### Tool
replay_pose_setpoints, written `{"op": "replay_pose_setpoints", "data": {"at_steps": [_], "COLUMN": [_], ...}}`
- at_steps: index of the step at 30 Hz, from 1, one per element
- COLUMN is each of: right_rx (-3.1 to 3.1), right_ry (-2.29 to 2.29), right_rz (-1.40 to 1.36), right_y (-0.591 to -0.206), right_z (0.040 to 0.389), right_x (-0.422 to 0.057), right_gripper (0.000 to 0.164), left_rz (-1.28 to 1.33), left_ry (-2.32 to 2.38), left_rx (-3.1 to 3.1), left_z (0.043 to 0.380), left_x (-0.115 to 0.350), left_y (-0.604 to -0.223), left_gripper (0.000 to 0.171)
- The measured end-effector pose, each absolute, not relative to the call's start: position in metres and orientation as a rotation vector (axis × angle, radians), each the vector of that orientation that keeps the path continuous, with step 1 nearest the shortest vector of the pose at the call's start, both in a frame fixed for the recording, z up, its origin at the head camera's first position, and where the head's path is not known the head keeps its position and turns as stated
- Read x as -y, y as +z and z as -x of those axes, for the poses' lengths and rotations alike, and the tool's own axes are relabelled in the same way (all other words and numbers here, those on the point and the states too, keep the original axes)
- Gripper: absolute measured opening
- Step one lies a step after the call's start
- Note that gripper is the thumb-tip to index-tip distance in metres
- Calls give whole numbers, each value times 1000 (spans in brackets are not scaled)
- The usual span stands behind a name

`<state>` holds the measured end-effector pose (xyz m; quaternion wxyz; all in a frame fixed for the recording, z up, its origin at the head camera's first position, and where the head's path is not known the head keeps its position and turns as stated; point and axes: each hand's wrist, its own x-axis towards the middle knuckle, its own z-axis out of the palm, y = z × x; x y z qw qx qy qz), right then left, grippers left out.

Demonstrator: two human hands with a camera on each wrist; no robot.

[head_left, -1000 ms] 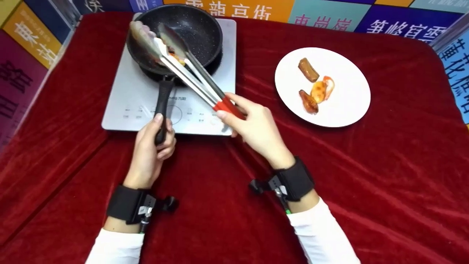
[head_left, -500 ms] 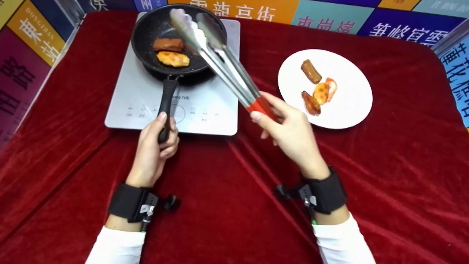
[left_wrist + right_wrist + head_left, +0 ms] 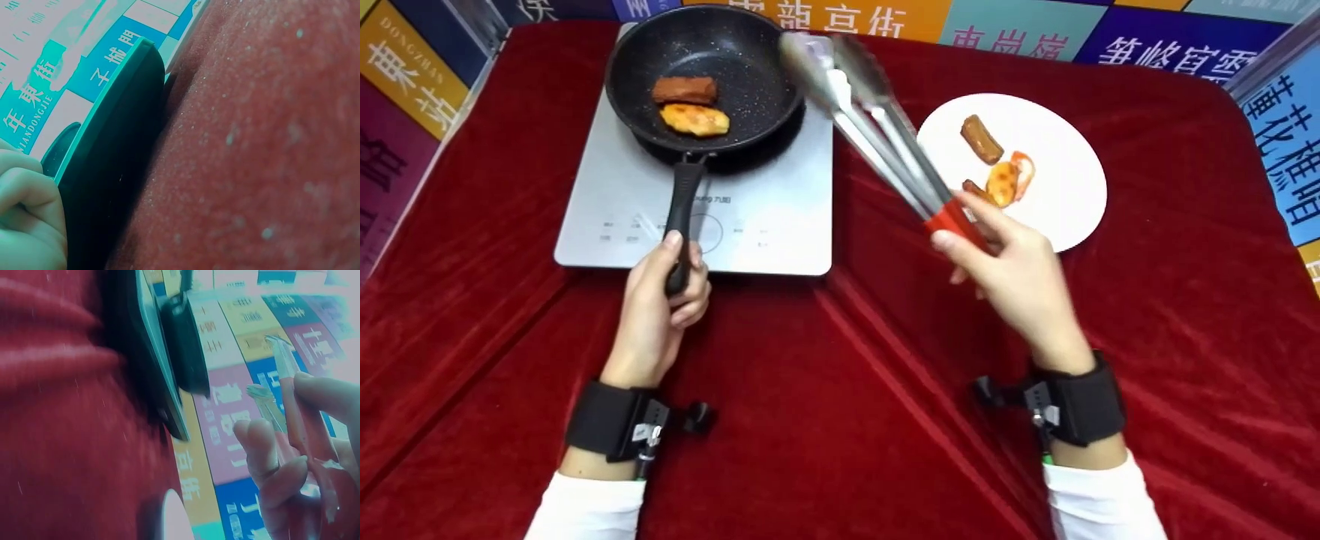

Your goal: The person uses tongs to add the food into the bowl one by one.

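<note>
In the head view my left hand [image 3: 660, 300] grips the black handle of a frying pan [image 3: 750, 71] from below. Inside the pan lie a reddish-brown piece of food [image 3: 685, 90] and a browned yellow piece [image 3: 695, 120], side by side. My right hand [image 3: 1020, 270] holds the red grips of metal tongs [image 3: 885, 127]. Their two arms stand apart, the blurred heads raised between pan and plate. Partly behind the right hand is a white plate [image 3: 1072, 187] with a brown piece [image 3: 982, 139], a spotted yellow piece [image 3: 1002, 182], a red-and-white curl [image 3: 1023, 176] and a partly covered brown piece.
The pan sits on a silver induction cooker [image 3: 780, 225] with printed controls. A wrinkled red cloth [image 3: 825, 420] covers the table. Panels with large printed characters [image 3: 840, 22] stand along the back and sides. Both wrists wear black camera bands.
My right hand has carried the tongs from over the pan to the right, toward the plate, uncovering the two pieces in the pan. The left hand keeps its hold on the handle.
</note>
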<state>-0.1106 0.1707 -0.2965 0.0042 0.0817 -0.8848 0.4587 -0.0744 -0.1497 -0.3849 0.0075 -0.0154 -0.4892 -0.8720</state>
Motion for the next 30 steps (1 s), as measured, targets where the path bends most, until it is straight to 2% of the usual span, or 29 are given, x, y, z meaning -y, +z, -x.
{"op": "replay_pose_setpoints", "data": {"at_steps": [18, 23, 30], "right_rx": [2624, 2599, 2697], "right_ry": [1457, 1520, 1368], "right_rz": [-74, -26, 63], "right_y": [-288, -289, -288], "right_z": [118, 118, 121], "right_x": [-233, -247, -264], "right_gripper": [42, 43, 47], "left_rz": [31, 19, 37], "left_ry": [-2744, -2750, -2768], "left_rx": [1517, 1524, 1481], "left_z": [72, 72, 73], "left_x": [147, 148, 149], "left_y": [-387, -387, -385], "left_gripper": [30, 30, 30]}}
